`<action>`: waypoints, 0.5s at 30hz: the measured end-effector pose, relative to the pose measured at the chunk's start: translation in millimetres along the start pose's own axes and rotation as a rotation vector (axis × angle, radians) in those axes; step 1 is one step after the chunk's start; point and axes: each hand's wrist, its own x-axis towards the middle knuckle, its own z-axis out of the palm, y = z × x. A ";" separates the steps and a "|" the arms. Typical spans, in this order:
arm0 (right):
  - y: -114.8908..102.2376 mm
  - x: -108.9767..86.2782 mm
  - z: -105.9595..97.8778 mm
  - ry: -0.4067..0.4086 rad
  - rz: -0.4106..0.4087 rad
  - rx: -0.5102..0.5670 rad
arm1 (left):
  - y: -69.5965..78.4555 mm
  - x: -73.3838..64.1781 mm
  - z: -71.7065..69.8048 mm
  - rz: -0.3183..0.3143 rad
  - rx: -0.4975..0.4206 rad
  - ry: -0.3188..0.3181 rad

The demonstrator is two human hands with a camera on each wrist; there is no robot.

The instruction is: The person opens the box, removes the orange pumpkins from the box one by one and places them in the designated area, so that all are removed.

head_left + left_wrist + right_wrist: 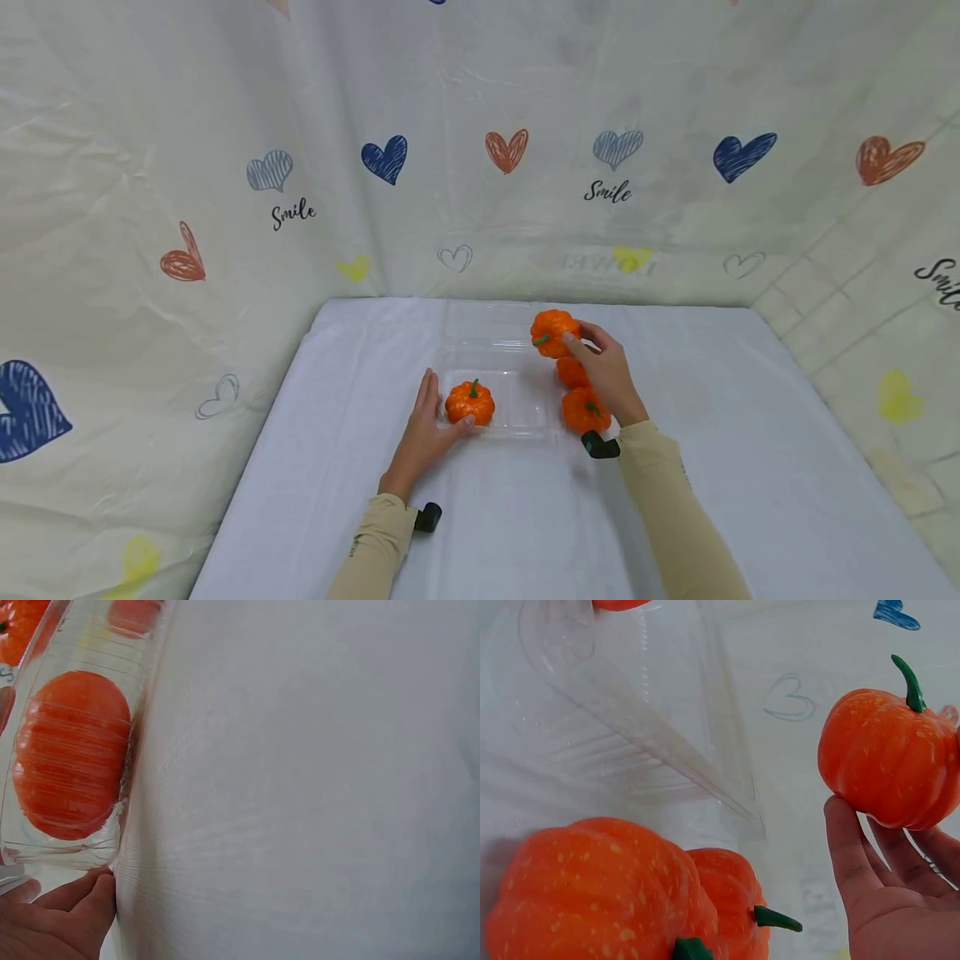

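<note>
Plastic box (521, 400) holds one pumpkin (470, 405); right grip (606, 367) pinches another (552, 330), left grip (426, 432) splayed alongside.

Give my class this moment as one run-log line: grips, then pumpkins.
left grip: touching clear container | right grip: holding raised pumpkin | inside container: one pumpkin, left end | right of container: two pumpkins

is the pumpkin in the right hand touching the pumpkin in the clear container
Apart. The head view shows a plain gap between the held pumpkin and the boxed pumpkin.
</note>
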 end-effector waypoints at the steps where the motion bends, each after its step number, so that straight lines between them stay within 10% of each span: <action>1: 0.0 -0.9 -1.6 0.008 0.000 0.000 | -0.2 -0.2 0.1 0.001 0.000 0.000; 15: 9.9 -9.4 -27.2 0.075 0.000 0.011 | -2.1 -1.1 0.7 0.010 0.006 0.000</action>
